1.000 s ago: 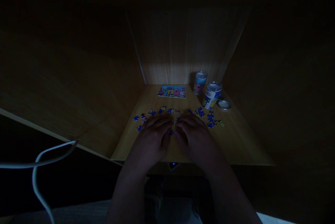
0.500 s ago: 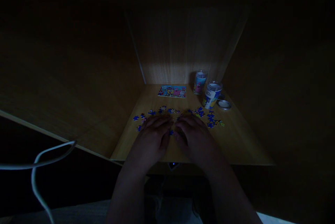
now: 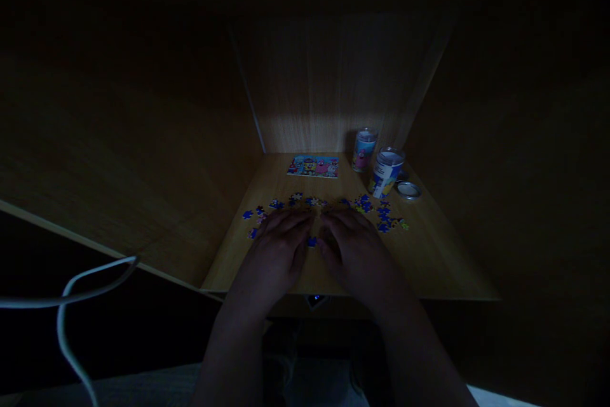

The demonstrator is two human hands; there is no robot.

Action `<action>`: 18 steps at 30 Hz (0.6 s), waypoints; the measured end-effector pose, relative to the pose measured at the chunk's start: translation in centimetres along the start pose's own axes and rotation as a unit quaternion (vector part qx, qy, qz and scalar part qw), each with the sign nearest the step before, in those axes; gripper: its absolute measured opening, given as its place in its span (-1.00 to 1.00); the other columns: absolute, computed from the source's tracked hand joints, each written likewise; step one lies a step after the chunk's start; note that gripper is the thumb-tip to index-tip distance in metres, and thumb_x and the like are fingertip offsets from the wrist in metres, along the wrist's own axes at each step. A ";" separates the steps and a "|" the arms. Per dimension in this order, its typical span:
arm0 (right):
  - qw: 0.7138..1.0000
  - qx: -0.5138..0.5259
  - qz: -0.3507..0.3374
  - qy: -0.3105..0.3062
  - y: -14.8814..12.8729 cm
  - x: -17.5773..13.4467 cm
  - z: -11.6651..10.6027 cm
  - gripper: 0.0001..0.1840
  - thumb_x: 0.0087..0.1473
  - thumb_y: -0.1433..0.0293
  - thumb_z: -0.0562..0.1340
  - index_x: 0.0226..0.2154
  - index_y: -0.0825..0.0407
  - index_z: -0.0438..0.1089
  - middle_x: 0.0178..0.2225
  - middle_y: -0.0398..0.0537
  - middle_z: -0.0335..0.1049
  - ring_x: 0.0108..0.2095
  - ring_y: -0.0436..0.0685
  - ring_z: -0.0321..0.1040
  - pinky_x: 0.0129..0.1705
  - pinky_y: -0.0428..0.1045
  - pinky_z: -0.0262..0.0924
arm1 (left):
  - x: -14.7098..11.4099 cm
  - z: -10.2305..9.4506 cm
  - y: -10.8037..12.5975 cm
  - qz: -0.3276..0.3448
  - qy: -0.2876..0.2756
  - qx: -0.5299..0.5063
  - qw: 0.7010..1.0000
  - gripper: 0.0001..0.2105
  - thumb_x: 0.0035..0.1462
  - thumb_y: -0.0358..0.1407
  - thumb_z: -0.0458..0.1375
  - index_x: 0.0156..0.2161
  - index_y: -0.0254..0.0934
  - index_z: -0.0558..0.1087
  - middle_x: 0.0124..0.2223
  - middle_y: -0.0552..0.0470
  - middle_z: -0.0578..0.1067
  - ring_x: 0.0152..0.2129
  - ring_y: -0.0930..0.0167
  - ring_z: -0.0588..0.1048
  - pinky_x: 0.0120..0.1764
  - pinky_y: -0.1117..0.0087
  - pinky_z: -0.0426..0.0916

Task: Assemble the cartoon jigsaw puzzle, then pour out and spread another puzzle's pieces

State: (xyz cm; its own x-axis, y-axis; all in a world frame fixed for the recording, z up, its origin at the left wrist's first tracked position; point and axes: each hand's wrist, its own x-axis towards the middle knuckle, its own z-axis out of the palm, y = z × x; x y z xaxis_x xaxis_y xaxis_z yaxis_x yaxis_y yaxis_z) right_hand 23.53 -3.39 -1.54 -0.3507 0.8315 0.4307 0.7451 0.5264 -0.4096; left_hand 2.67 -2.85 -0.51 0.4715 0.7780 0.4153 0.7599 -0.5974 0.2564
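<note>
In dim light both hands lie palm down over loose jigsaw puzzle pieces on a wooden surface. My left hand (image 3: 281, 245) has its fingers stretched forward, with pieces (image 3: 261, 219) showing along its left side. Beside it, my right hand (image 3: 350, 242) also has its fingers extended and its thumb apart from them. A blue puzzle piece (image 3: 312, 242) sits in the gap between the two thumbs. More pieces (image 3: 363, 204) lie just beyond the right fingers. What is under either palm is hidden.
A printed cartoon picture (image 3: 313, 166) lies flat near the back wall. Two clear-topped cans, a rear can (image 3: 365, 150) and a nearer can (image 3: 386, 172), stand at the back right by a round lid (image 3: 408, 190). Wooden panels enclose the space. A white cable (image 3: 67, 324) hangs at left.
Both hands stay almost in place. The right fingers have shifted slightly, and a little more of the blue piece between the thumbs shows.
</note>
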 end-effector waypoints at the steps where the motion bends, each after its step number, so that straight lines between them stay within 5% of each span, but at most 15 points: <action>1: 1.000 0.002 0.000 -0.001 0.0 0.0 0.0 -0.57 0.37 0.35 0.22 0.24 0.03 0.45 0.24 0.17 0.50 0.29 0.35 0.36 0.43 0.36 0.20 | 0.0 0.0 0.0 -0.002 0.003 -0.002 1.000 -0.59 0.45 -0.44 0.11 0.30 -0.15 0.51 0.32 -0.06 0.55 0.30 0.16 0.46 0.39 -0.11 0.33; 12: 1.000 -0.006 0.003 -0.007 0.0 0.2 0.0 -0.75 0.38 0.38 0.22 0.02 0.04 0.55 0.07 0.14 0.57 0.19 0.32 0.41 0.41 0.30 0.23 | 0.0 0.1 0.0 -0.009 0.001 -0.003 1.000 -0.66 0.45 -0.43 0.11 0.20 -0.14 0.58 0.31 -0.03 0.57 0.31 0.19 0.45 0.40 -0.08 0.33; 18: 1.000 0.008 -0.008 0.006 -0.1 0.2 -0.2 -0.73 0.36 0.40 0.24 0.05 0.00 0.54 0.13 0.09 0.55 0.24 0.32 0.39 0.42 0.32 0.22 | 0.0 0.1 -0.1 -0.001 -0.005 -0.009 1.000 -0.64 0.41 -0.46 0.14 0.20 -0.13 0.58 0.27 -0.02 0.60 0.31 0.18 0.46 0.40 -0.12 0.32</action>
State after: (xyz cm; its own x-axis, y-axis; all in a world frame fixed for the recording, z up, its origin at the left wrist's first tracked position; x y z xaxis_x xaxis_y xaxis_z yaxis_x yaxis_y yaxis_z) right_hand 23.46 -3.32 -1.28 -0.3555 0.8207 0.4473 0.7298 0.5428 -0.4157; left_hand 2.63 -2.78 -0.65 0.4735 0.7814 0.4064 0.7534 -0.5984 0.2727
